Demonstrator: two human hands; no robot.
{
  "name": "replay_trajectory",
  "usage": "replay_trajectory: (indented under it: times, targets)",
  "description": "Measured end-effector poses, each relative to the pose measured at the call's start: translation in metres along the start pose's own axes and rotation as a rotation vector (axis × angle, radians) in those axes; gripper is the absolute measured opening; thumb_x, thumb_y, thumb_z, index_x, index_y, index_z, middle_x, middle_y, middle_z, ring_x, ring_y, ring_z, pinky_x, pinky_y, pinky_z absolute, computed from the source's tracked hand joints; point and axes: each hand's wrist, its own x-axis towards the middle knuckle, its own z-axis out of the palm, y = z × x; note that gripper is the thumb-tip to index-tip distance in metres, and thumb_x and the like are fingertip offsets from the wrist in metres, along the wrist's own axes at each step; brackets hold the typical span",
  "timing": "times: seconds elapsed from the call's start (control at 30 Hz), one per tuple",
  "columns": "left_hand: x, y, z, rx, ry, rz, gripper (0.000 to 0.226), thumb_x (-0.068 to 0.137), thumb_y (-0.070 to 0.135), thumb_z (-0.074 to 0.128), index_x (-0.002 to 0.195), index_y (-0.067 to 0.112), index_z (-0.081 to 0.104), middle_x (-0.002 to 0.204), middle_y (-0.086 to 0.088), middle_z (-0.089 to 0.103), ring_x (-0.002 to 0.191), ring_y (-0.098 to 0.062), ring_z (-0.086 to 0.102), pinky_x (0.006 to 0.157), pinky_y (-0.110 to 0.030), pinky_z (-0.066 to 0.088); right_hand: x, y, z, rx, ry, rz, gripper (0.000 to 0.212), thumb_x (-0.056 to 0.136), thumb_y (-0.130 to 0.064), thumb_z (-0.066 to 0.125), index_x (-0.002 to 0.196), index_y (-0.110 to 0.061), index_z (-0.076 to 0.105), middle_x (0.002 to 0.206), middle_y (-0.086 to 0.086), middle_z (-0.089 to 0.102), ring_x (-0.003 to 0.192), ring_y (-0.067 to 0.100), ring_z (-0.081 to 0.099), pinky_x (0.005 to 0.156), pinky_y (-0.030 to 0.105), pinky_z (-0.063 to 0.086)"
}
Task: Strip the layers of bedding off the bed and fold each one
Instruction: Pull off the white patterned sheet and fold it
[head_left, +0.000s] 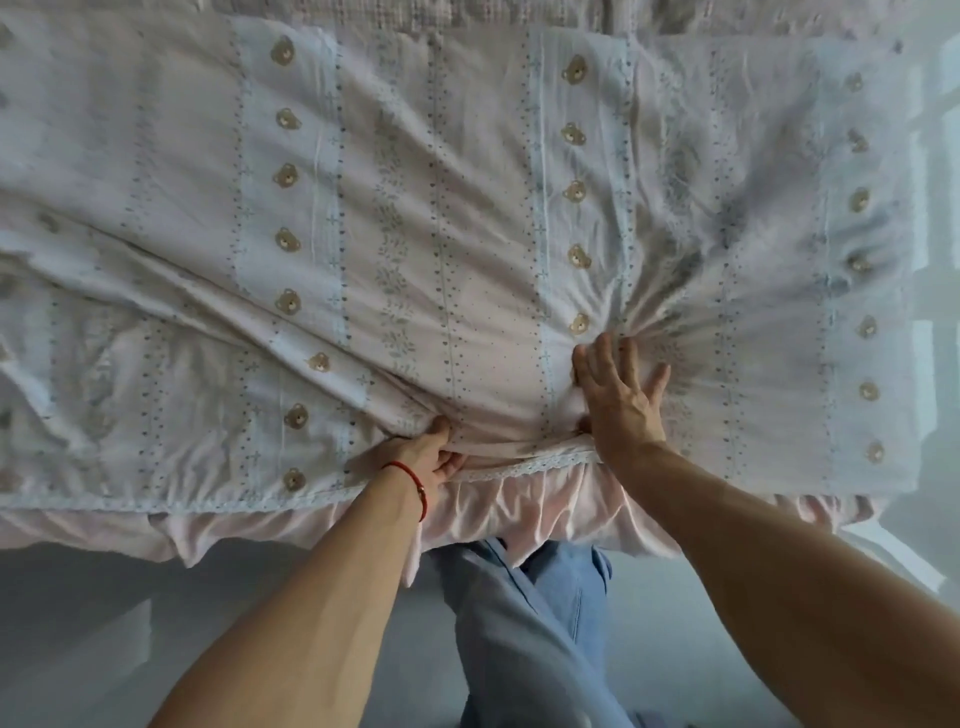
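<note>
A pale pink and white bed cover (415, 208) printed with rows of small bears and flower stripes lies spread across the bed. My left hand (428, 457) grips a bunched fold of it at the near edge, beside the lace trim (524, 467). My right hand (618, 395) presses flat on the cover with fingers spread, and creases fan out from under it. A pink ruffled skirt (545, 514) hangs below the lace edge.
A checked blanket or pillow (467, 13) shows at the far top edge of the bed. My legs in blue trousers (524, 623) stand against the bed's near side on a grey floor (104, 597). A bright window or wall lies at the right.
</note>
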Motion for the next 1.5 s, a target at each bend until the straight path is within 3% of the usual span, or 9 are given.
replay_trajectory:
  times: [0.17,0.4,0.53,0.6,0.7,0.83,1.23,1.33,1.5]
  targets:
    - [-0.006,0.011,-0.008,0.129,-0.027,-0.010,0.028,0.093,0.010,0.071,0.116,-0.001,0.059,0.109,-0.021,0.063,0.096,-0.030,0.063,0.072,-0.035,0.057,-0.002,-0.005,-0.004,0.002,0.002,0.051,0.101,0.091,0.019,0.050,0.165,-0.027,-0.001,0.171,0.002,-0.020,0.155,0.035,-0.021,0.118,0.075,0.000]
    - [-0.024,0.041,-0.053,0.161,0.087,0.198,0.018,0.090,0.015,0.075,0.096,-0.002,0.069,0.090,-0.020,0.074,0.074,-0.026,0.072,0.062,-0.033,0.062,-0.011,-0.047,-0.026,0.159,0.017,0.290,0.085,0.091,0.014,0.046,0.164,-0.023,0.019,0.173,0.000,-0.006,0.157,0.037,-0.011,0.119,0.074,0.001]
    - [-0.021,0.076,-0.072,0.099,-0.011,0.284,0.019,0.095,0.021,0.070,0.109,0.009,0.070,0.099,-0.012,0.075,0.091,-0.023,0.073,0.061,-0.028,0.057,-0.067,-0.115,-0.025,0.807,0.473,0.421,0.052,0.091,-0.009,0.059,0.138,-0.030,0.063,0.153,-0.003,0.049,0.147,0.022,0.035,0.123,0.049,0.028]
    - [-0.018,0.083,-0.075,0.117,-0.005,0.321,0.011,0.094,0.017,0.070,0.104,0.012,0.071,0.101,-0.012,0.074,0.091,-0.023,0.072,0.061,-0.028,0.057,-0.106,-0.156,-0.024,1.044,0.582,0.540,0.025,0.093,-0.015,0.062,0.108,-0.029,0.076,0.112,-0.008,0.071,0.107,0.011,0.064,0.098,0.031,0.053]
    - [-0.019,0.078,-0.078,0.175,0.004,0.407,0.006,0.089,0.009,0.072,0.094,0.012,0.070,0.095,-0.012,0.073,0.081,-0.023,0.070,0.061,-0.028,0.055,-0.121,-0.184,-0.011,1.573,0.419,0.883,0.019,0.094,-0.025,0.065,0.086,-0.010,0.072,0.073,0.003,0.076,0.064,0.023,0.070,0.057,0.030,0.057]
    - [-0.022,0.059,-0.111,0.164,-0.019,0.465,0.019,0.092,0.007,0.070,0.111,0.003,0.069,0.099,-0.013,0.075,0.084,-0.025,0.073,0.063,-0.029,0.058,-0.105,-0.179,0.006,2.073,0.215,1.062,0.044,0.095,-0.045,0.069,0.101,-0.001,0.068,0.089,0.017,0.077,0.065,0.026,0.074,0.050,0.029,0.058]
    - [-0.019,0.057,-0.154,0.229,-0.112,0.212,0.026,0.091,0.017,0.073,0.112,0.001,0.068,0.088,-0.014,0.075,0.071,-0.020,0.070,0.056,-0.026,0.059,-0.105,-0.177,0.034,1.892,0.447,1.175,0.031,0.089,-0.024,0.080,0.077,-0.004,0.059,0.068,0.014,0.062,0.056,0.023,0.060,0.061,0.036,0.064]
    - [-0.013,0.089,-0.157,0.197,-0.091,0.274,0.028,0.091,0.035,0.074,0.097,0.008,0.072,0.078,-0.005,0.075,0.063,-0.016,0.069,0.053,-0.024,0.056,-0.104,-0.179,0.036,1.811,0.489,1.203,0.034,0.084,-0.028,0.083,0.071,-0.007,0.060,0.068,0.012,0.067,0.060,0.026,0.067,0.073,0.045,0.065]
    - [-0.002,0.084,-0.185,0.248,0.082,0.460,0.016,0.094,0.021,0.072,0.087,0.007,0.069,0.063,-0.005,0.069,0.055,-0.016,0.063,0.053,-0.028,0.054,-0.102,-0.202,0.028,1.681,0.541,1.216,0.033,0.083,-0.036,0.080,0.066,-0.013,0.064,0.062,0.005,0.069,0.059,0.020,0.066,0.076,0.040,0.064]
